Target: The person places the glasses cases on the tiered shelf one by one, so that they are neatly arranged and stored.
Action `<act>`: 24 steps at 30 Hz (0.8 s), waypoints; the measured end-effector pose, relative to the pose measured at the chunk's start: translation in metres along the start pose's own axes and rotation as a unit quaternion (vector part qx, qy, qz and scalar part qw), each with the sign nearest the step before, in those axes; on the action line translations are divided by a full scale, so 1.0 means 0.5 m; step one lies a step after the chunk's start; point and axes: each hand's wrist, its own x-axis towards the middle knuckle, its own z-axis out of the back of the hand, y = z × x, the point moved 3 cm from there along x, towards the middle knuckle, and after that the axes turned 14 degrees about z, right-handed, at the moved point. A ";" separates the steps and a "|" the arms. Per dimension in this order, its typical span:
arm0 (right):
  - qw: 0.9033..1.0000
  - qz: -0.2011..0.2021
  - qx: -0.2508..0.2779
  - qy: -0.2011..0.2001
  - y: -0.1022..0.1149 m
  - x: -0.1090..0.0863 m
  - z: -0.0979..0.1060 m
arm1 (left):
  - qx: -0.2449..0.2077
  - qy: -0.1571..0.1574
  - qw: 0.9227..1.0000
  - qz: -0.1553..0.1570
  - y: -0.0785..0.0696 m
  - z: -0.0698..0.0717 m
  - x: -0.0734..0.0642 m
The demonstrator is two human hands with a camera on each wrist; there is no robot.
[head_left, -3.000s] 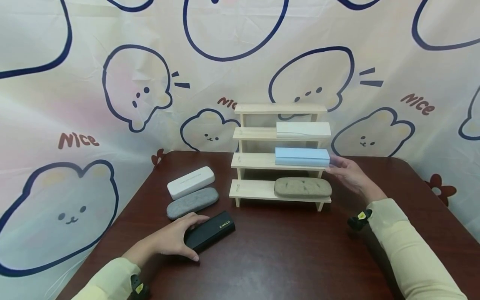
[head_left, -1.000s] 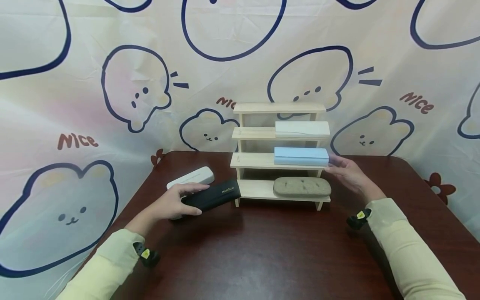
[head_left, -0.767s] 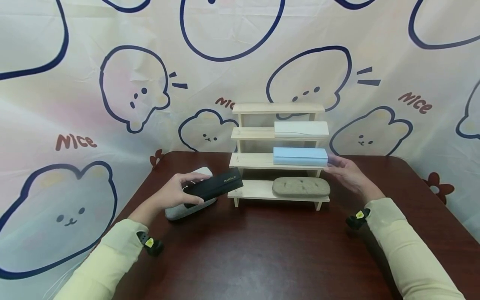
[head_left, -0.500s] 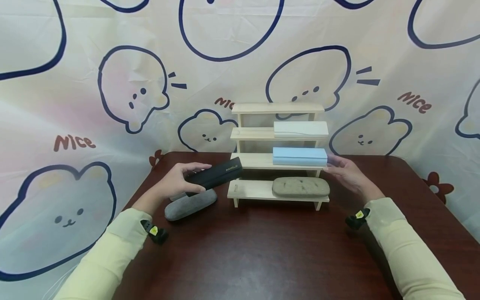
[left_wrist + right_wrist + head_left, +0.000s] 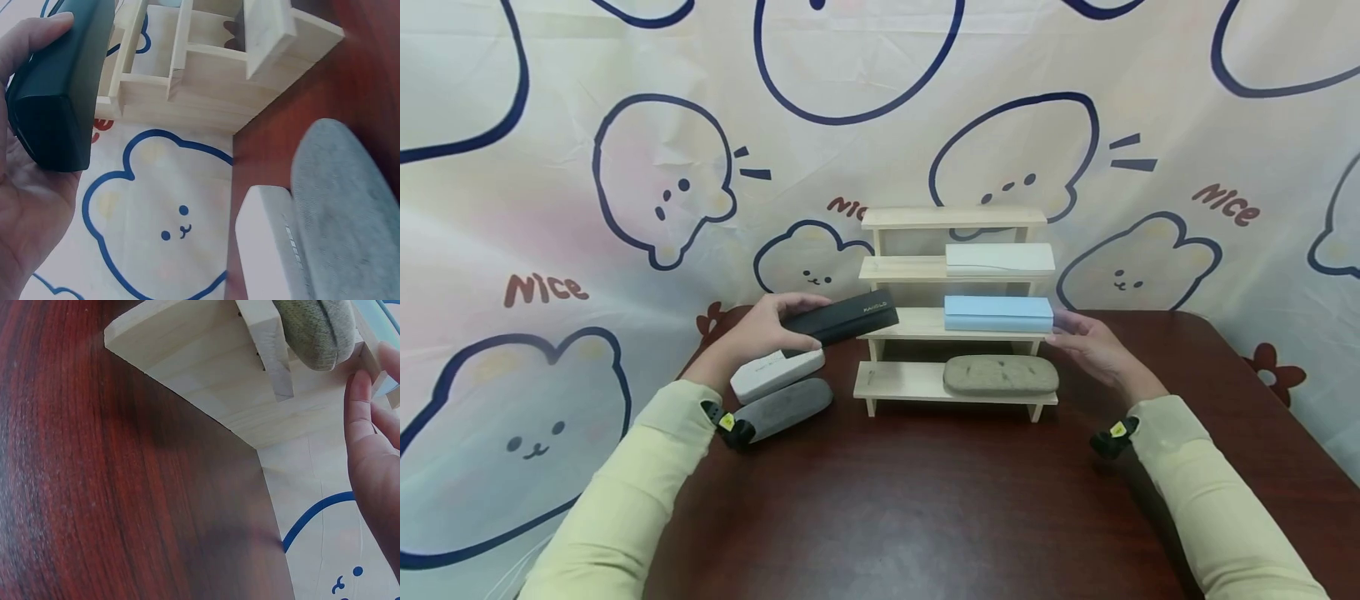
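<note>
My left hand (image 5: pixel 767 329) holds a black glasses case (image 5: pixel 842 318) with gold lettering, thumb on one side and fingers on the other. The case is in the air, its right end in front of the left part of a tiered wooden display rack (image 5: pixel 898 379). In the left wrist view the black case (image 5: pixel 56 94) lies across my palm. My right hand (image 5: pixel 1093 346) pinches the right end of the rack's second shelf from the bottom, beside a light blue glasses case (image 5: pixel 998 313). A white case (image 5: pixel 1000 259) sits one shelf higher, an olive fabric case (image 5: pixel 1000 375) on the lowest.
On the dark red-brown table (image 5: pixel 925 500), left of the rack, a white glasses case (image 5: pixel 775 375) and a grey felt glasses case (image 5: pixel 786 408) lie side by side, under my left forearm and hand. A patterned cloth (image 5: pixel 820 167) hangs behind the table.
My left hand has lifted the black case from the table and carried it up and away past the grey and white cases, towards the rack. The right hand stays at the shelf end.
</note>
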 end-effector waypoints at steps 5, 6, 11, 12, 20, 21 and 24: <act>1.000 -0.001 -0.002 0.001 -0.001 0.001 0.001 | -0.050 0.011 0.998 0.028 -0.022 0.001 0.020; 1.000 -0.001 -0.001 0.001 -0.001 0.001 0.001 | -0.065 0.015 0.997 0.032 -0.025 0.000 0.026; 1.000 -0.003 -0.002 0.000 0.002 0.001 0.002 | -0.096 0.036 0.994 0.022 -0.033 0.004 0.063; 1.000 -0.004 -0.003 0.000 0.003 0.001 0.002 | -0.084 0.033 0.996 0.014 -0.038 0.006 0.069; 1.000 0.001 -0.010 0.003 0.007 0.001 0.001 | 0.004 -0.011 1.000 -0.020 -0.063 0.025 0.123; 1.000 0.001 -0.011 0.003 0.007 0.000 0.001 | 0.006 -0.011 1.000 -0.016 -0.064 0.024 0.128; 1.000 -0.001 -0.012 0.003 0.005 0.000 0.000 | 0.012 -0.012 1.000 -0.005 -0.067 0.022 0.142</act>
